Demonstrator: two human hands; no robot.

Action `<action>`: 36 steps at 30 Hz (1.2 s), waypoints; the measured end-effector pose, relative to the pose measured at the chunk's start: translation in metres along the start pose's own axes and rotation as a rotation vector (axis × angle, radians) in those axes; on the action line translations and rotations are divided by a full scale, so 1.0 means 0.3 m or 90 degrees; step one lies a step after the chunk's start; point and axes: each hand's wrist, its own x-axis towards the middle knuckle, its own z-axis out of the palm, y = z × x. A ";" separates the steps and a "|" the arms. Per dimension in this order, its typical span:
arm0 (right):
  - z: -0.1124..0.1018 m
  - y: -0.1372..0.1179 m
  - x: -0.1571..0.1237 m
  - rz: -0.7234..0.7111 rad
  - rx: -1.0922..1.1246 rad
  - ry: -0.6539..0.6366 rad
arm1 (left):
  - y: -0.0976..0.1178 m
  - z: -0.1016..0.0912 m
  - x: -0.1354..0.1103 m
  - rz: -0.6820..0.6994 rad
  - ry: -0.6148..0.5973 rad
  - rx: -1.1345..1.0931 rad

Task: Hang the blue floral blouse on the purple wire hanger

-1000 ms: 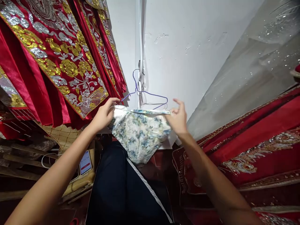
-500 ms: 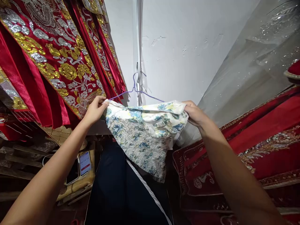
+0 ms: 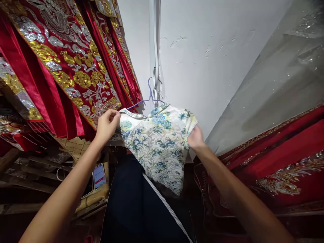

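Observation:
A short-sleeved floral top (image 3: 157, 145), white with blue and yellow print, hangs spread out in front of me on a purple hanger (image 3: 141, 101). My left hand (image 3: 107, 126) is closed, pinching the top's shoulder edge at the left between thumb and fingers. At the right sleeve is my right hand (image 3: 196, 137), blurred, with its fingers hidden behind or inside the sleeve opening. The hanger's hook sits by a narrow metal upright (image 3: 153, 44) on the wall, and its right arm is mostly covered by the top.
Red robes (image 3: 83, 79) with gold and silver sequins hang at the left. Red embroidered cloth (image 3: 283, 158) and clear plastic sheeting (image 3: 263, 84) are on the right. A phone (image 3: 99, 175) lies on a wooden bamboo-like seat (image 3: 95, 199) at lower left.
The right side of the top has gone from gathered to spread over the hanger, its collar and sleeve now showing. My right hand shifted from the upper edge down to the sleeve.

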 end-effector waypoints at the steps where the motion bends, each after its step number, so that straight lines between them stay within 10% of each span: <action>1: -0.016 -0.011 0.012 0.008 0.023 -0.009 | 0.004 0.001 -0.010 0.002 0.000 -0.013; 9: -0.021 -0.339 0.045 -0.019 0.091 -0.131 | 0.076 0.039 0.015 0.019 0.016 -0.063; 16: 0.099 -0.340 -0.115 0.032 -0.083 -0.781 | 0.108 0.068 -0.075 0.057 -0.066 -0.178; 21: 0.205 -0.137 -0.169 -0.159 -0.465 -0.384 | 0.226 0.134 -0.189 0.057 -0.085 -0.371; 27: 0.313 -0.062 -0.202 -0.441 -0.560 -0.235 | 0.363 0.167 -0.214 -0.196 -0.093 -0.822; 31: 0.236 -0.109 -0.192 -0.380 -0.552 -0.180 | 0.260 0.145 -0.220 -0.250 -0.236 -0.830; 36: 0.005 -0.129 -0.146 -0.183 -0.635 0.080 | 0.025 0.150 -0.344 -0.380 -0.346 -0.795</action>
